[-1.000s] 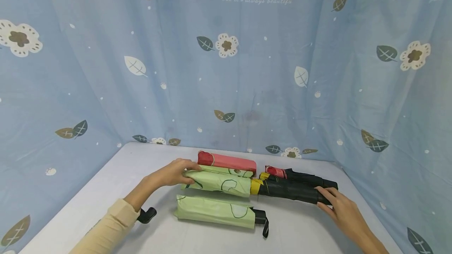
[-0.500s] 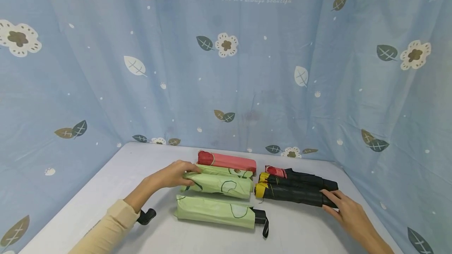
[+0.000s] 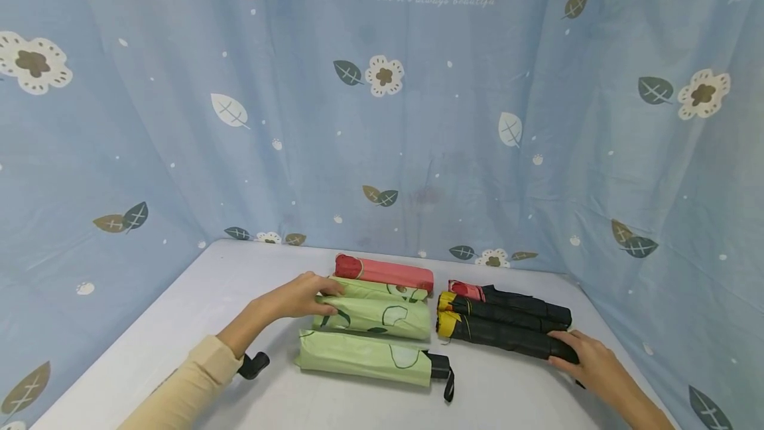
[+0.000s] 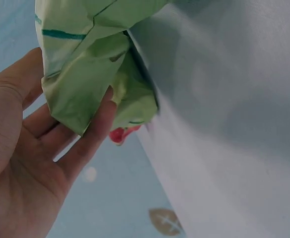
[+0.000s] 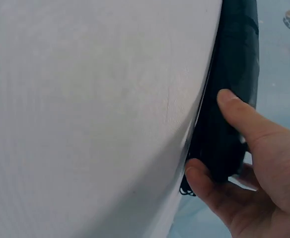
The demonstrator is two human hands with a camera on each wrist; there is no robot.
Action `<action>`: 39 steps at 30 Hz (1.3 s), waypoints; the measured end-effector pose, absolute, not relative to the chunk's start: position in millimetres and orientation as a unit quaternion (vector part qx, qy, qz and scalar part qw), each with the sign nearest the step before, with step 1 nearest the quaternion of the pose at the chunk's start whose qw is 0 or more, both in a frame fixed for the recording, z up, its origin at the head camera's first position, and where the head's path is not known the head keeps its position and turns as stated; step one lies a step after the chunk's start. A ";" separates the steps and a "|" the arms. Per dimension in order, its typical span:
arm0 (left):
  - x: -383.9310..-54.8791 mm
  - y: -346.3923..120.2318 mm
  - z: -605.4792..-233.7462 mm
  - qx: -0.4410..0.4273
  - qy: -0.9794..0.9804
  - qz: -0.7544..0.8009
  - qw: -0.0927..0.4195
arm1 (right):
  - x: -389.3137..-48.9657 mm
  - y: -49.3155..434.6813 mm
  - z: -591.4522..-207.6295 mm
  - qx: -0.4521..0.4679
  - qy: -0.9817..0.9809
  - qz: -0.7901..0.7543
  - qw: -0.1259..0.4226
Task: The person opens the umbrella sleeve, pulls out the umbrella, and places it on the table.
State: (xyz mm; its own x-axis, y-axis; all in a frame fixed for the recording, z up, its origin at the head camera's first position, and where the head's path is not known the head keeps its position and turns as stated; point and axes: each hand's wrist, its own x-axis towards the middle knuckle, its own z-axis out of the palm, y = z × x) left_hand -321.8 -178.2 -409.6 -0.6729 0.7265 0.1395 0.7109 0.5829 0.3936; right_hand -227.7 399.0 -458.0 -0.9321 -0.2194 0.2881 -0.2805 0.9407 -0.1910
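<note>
In the head view my left hand grips the left end of a folded green umbrella printed with outlined shapes. The left wrist view shows its loose green cloth between thumb and fingers. At the right, my right hand grips the near end of a folded black umbrella with a yellow tip. Thumb and fingers straddle that black end in the right wrist view. Another green umbrella, with a black handle and wrist strap, lies in front of the held green one.
Behind the held umbrellas lie a pink umbrella, a further green one, a black one with yellow and a black-and-red one. A black curved handle pokes out by the left sleeve. A blue printed curtain surrounds the white table.
My right hand has drawn the black umbrella right and toward me, parting its yellow tip from the green umbrella. The green umbrella has rolled slightly and shifted a little right in my left hand.
</note>
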 end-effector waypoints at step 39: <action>-288.0 -171.7 -396.1 0.391 0.898 0.194 -0.061 | -222.1 341.1 -430.8 0.144 -0.963 0.145 0.175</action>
State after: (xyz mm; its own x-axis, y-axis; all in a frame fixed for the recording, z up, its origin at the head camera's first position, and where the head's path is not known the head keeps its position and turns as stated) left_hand -288.0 -171.7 -396.1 -0.6865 0.6788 0.2606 0.7258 0.6189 0.3002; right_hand -222.1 341.1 -430.8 -0.8969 -0.2269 0.3795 -0.3282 0.9167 -0.2278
